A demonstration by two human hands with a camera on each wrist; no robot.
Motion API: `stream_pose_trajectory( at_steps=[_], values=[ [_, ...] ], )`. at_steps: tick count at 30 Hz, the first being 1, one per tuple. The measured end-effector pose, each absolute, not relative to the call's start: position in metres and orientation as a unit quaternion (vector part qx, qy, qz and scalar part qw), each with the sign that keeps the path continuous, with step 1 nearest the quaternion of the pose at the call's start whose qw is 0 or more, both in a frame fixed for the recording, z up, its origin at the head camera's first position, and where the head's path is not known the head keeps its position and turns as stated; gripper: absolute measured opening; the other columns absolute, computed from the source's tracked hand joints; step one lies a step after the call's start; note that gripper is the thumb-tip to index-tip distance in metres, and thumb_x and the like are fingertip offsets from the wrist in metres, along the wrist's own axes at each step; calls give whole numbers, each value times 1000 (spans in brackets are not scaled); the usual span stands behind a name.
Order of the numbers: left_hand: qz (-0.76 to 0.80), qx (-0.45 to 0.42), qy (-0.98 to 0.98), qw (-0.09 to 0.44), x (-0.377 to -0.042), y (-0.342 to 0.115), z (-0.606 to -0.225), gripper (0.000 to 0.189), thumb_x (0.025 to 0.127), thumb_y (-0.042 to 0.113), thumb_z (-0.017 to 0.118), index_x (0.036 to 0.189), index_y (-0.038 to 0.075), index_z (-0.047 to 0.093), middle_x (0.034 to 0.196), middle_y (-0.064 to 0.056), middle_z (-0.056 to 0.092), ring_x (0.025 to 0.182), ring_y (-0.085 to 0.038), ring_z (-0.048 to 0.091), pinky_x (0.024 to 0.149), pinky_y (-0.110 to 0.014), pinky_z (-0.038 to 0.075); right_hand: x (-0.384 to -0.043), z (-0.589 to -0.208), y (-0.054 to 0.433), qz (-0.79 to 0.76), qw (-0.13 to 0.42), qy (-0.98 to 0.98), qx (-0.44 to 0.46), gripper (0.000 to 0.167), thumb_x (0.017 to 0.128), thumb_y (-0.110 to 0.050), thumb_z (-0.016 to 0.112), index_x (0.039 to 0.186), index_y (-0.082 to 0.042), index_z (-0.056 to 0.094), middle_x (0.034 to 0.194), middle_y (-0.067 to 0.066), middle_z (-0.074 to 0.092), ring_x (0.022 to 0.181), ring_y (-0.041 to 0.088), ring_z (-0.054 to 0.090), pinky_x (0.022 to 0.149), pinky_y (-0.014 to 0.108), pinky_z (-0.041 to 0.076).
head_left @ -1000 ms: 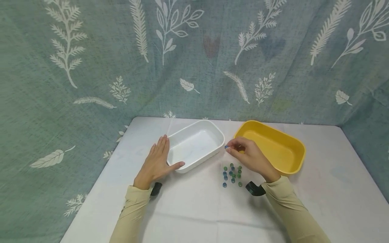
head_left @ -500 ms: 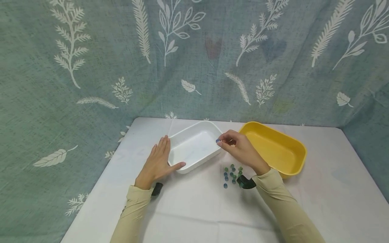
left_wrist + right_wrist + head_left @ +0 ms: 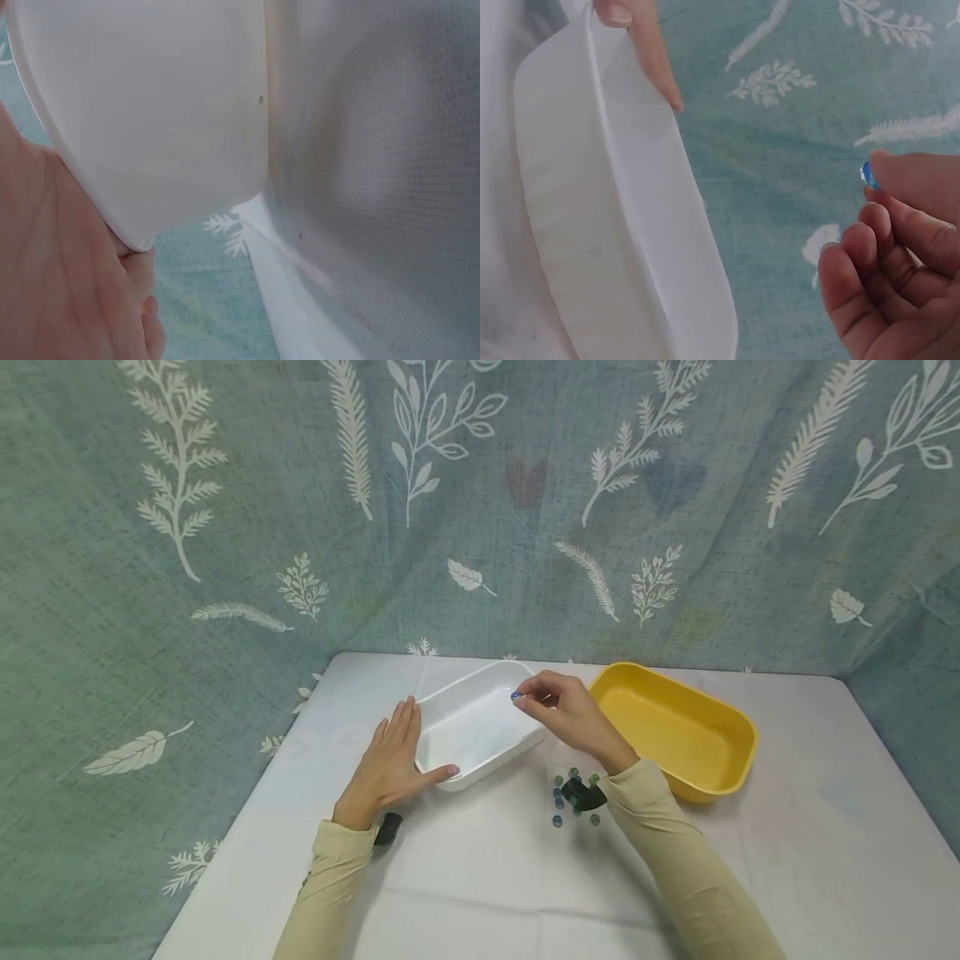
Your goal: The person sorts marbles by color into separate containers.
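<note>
Between thumb and index finger, my right hand [image 3: 573, 718] pinches a small blue glass marble [image 3: 868, 175]. This hand is above the right end of a white rectangular tray [image 3: 476, 727], apart from it in the right wrist view. Against the tray's left end rests my left hand [image 3: 384, 768], fingers straight along the side and thumb over the near rim. In the left wrist view its palm touches the tray's rim. Several blue and green glass marbles [image 3: 558, 821] lie on the table below my right wrist, some hidden behind the wrist camera.
A yellow rectangular tray [image 3: 675, 731] stands right of the white one, beside my right forearm. White cloth covers the table [image 3: 465, 877]. A green leaf-patterned curtain [image 3: 465, 510] hangs behind and to the sides.
My right hand has carried the blue marble leftward and away from me, from beside the white tray's right rim to above its inside. The left hand has stayed in place.
</note>
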State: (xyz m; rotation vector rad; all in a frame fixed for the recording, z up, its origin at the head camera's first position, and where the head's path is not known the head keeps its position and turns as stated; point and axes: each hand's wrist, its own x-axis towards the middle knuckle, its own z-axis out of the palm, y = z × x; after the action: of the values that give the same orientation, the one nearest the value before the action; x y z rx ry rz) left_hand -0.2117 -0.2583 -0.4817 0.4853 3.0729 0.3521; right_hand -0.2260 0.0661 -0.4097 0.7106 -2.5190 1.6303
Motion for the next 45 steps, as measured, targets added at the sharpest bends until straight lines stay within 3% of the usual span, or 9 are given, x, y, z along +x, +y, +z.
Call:
stream_pose_trajectory(
  at_steps=[23, 45],
  values=[
    [123, 153, 981, 7, -210, -257, -480, 129, 82, 87, 53, 165, 0, 5, 176, -14, -2, 165, -31, 2, 132, -56, 9, -256, -409, 33, 534, -5, -812, 235, 17, 99, -18, 69, 108, -5, 75, 94, 9, 70, 82, 18, 63, 79, 26, 56],
    [119, 153, 981, 4, -211, -258, -481, 129, 83, 88, 53, 165, 0, 6, 176, -15, -1, 164, -32, 4, 132, -56, 10, -281, -416, 8, 482, -52, -839, 247, 20, 101, -20, 66, 111, -4, 74, 97, 8, 69, 87, 19, 61, 72, 25, 51]
  ],
)
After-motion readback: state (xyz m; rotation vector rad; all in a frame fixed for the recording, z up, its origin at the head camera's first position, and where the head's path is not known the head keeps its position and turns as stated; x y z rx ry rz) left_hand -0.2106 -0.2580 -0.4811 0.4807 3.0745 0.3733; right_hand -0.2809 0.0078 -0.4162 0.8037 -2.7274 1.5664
